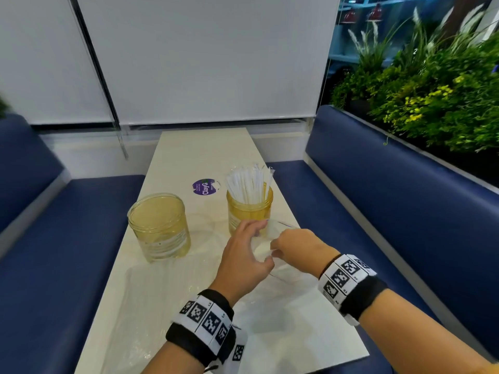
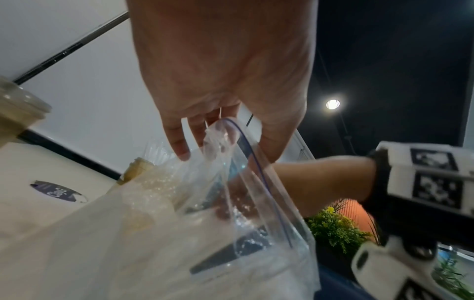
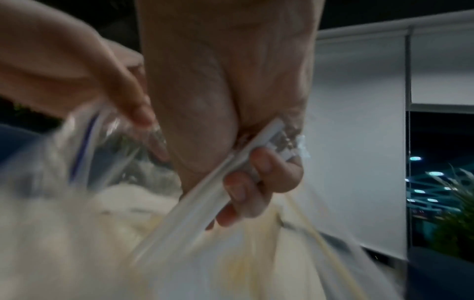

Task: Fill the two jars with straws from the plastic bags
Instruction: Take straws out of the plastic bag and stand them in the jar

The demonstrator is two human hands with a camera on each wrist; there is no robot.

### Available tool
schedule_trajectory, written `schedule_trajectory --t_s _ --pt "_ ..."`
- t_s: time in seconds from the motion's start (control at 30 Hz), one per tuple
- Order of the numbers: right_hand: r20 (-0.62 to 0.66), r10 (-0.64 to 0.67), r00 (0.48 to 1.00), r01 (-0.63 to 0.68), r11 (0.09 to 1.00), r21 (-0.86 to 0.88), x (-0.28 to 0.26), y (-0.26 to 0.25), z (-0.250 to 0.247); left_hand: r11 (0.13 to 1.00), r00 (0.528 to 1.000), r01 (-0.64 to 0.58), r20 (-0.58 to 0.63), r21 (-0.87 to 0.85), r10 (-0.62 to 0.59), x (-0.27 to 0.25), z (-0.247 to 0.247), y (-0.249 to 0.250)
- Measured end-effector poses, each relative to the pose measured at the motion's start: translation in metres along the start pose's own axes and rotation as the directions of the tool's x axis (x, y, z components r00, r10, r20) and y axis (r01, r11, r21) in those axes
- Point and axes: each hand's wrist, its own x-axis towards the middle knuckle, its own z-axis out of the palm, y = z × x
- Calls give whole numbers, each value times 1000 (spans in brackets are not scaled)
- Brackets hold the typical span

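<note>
Two yellow glass jars stand on the table. The left jar (image 1: 159,228) holds no straws; the right jar (image 1: 249,210) is packed with white wrapped straws (image 1: 248,184). In front of the right jar a clear zip bag (image 1: 283,271) is held up. My left hand (image 1: 243,255) pinches its rim by the blue zip line (image 2: 246,146). My right hand (image 1: 293,242) reaches into the bag's mouth. In the right wrist view its fingers (image 3: 246,182) are curled round a bundle of wrapped straws (image 3: 195,201).
A second clear bag (image 1: 151,298) lies flat on the table's near left part. A purple sticker (image 1: 204,187) sits between and behind the jars. Blue benches (image 1: 391,211) flank the table (image 1: 194,152), with plants (image 1: 437,103) behind the right one.
</note>
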Motion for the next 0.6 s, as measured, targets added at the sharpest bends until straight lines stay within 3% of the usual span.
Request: schedule_trajectory --t_s 0.2,0.37,0.47,0.6 --pt "-8 53 999 -53 998 -38 -15 -13 -65 995 997 79 -15 -57 -80 0 13 0" --pt "-178 -26 984 2 991 -131 -31 -25 -104 980 974 153 -147 -125 -171 8 30 2" --pt "-364 -81 928 61 996 -65 -39 -27 -119 963 942 180 -246 -202 -227 16 35 7" --pt "-579 54 814 86 974 211 -34 -17 -123 954 934 169 -270 -247 -235 23 31 14"
